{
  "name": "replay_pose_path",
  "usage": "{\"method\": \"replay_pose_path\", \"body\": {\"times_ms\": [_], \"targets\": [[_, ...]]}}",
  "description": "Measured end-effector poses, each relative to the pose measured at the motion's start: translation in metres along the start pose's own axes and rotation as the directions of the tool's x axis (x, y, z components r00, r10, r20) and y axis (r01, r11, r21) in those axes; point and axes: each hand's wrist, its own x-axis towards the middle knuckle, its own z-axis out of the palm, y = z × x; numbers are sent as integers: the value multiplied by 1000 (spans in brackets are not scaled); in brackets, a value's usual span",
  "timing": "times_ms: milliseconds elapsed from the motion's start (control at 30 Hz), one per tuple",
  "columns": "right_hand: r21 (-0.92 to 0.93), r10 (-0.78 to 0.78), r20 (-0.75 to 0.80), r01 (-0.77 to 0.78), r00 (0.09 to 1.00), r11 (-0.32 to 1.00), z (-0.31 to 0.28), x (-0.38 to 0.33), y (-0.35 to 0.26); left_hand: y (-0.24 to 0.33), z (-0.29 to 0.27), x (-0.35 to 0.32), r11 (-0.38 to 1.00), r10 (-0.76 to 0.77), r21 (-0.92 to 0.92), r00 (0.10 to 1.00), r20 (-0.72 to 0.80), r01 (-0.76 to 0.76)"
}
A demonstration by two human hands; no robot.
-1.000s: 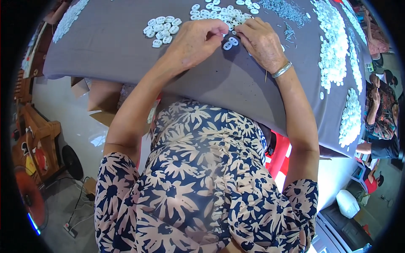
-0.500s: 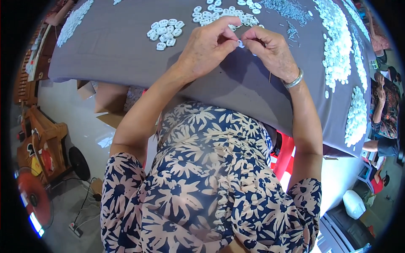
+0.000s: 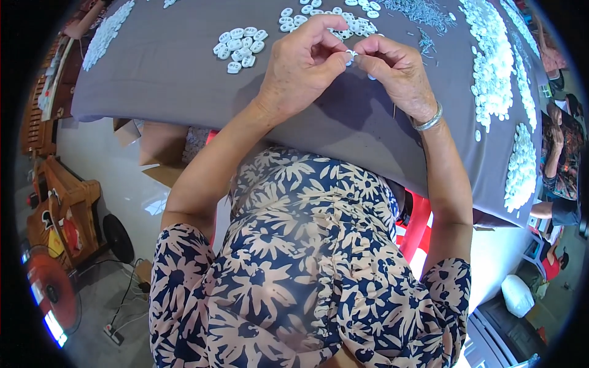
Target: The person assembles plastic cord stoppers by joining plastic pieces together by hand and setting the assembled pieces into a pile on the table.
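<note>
Over the table, my left hand [image 3: 302, 67] and my right hand [image 3: 399, 70] meet fingertip to fingertip. Between their pinched thumbs and index fingers is a small white plastic piece [image 3: 351, 56], mostly covered by the fingers. A bit of white shows under my right fingers, and a thin dark rod [image 3: 394, 111] sticks out below that palm; I cannot tell what it belongs to. Left of my left hand lies a group of white oval pieces with holes [image 3: 240, 46]. More such white oval pieces [image 3: 359, 26] lie just beyond my fingertips.
The grey tablecloth [image 3: 165, 80] carries a heap of small metal screws or pins [image 3: 420, 13] at the back and large piles of white pieces [image 3: 492, 73] on the right. A cardboard box [image 3: 161, 144] sits below the left edge. Other people [image 3: 561, 150] are at the far right.
My hands stay together at nearly the same place, with fingertips shifted slightly around the white piece. The whole view has moved a little.
</note>
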Motion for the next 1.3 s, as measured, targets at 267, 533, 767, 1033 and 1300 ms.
{"method": "replay_pose_path", "body": {"times_ms": [267, 533, 767, 1033, 1300], "targets": [[-52, -27, -7, 26, 1000, 998, -1, -2, 3, -3, 1, 3, 991, -67, -113, 997, 35, 71], [-202, -134, 22, 135, 991, 970, 5, 0, 8, -1, -7, 3, 991, -136, 13, 983, 123, 136], [-137, -83, -89, 71, 993, 988, -20, 3, -1, 1, -3, -1, 979, -161, -111, 983, 92, 171], [-646, -17, -185, -109, 983, 756, -121, -12, 7, 1, 7, -4, 977, -148, -139, 983, 112, 163], [-780, -154, -38, 66, 987, 622, -104, -20, 16, -2, 11, -8, 985, -149, -69, 980, 134, 159]]}}
